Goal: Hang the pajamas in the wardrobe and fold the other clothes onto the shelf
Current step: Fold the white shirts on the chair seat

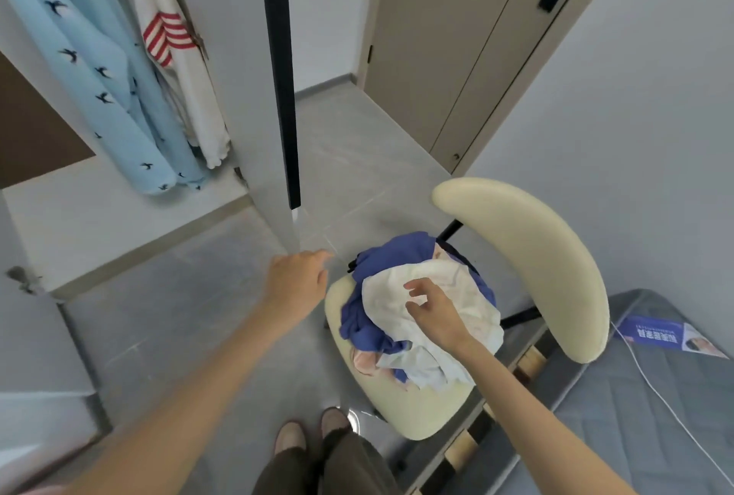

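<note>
Clothes (381, 327) sit in a crumpled heap on the cream chair seat (401, 411). The person's right hand (435, 313) hangs right over the top of them, fingers spread and loosely bent, released and grasping nothing; whether the fingertips touch the cloth I cannot tell. Under that hand is a white garment (468, 296), with a blue garment (397, 256) beneath and behind it and a bit of pink fabric (363, 361) poking out at the near edge. The left hand (298, 280) is out beside the chair, over the floor (178, 315), fingers relaxed and empty. The chair's curved backrest (536, 264) stands to the right, with a grey mattress (655, 415) beyond it. Off to the left, in the open wardrobe (119, 224), light-blue pajamas (99, 69) with dark birds hang next to a striped top (186, 97), white with red bands.
</note>
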Action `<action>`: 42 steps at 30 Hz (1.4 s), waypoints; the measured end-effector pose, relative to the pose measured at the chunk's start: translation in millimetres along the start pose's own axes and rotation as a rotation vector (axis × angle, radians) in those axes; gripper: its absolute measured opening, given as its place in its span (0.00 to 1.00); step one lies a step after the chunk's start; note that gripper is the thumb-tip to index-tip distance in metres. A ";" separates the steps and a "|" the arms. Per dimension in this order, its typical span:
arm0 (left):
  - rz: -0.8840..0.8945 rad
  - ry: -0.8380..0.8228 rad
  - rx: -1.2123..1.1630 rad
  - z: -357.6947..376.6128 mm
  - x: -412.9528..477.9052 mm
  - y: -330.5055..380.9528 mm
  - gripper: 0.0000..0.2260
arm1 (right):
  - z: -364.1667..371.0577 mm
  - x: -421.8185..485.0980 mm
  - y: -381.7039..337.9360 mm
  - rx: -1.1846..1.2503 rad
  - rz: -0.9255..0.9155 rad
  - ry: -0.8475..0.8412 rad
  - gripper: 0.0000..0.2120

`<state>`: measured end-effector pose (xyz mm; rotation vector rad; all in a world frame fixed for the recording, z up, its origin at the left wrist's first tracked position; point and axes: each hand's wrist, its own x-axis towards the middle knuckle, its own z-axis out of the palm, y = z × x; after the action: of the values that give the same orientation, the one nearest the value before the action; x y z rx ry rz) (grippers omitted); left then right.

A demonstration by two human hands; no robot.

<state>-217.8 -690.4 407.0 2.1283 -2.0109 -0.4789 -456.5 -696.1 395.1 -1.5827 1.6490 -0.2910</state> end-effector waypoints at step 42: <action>0.075 0.188 -0.062 314.3 -20.6 79.1 0.08 | 95.8 49.2 307.8 -0.363 -0.596 0.109 0.27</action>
<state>-401.9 -646.7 143.1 1.9741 -1.9373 -0.3128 -609.5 -649.5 111.0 -2.3625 1.3197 -0.4029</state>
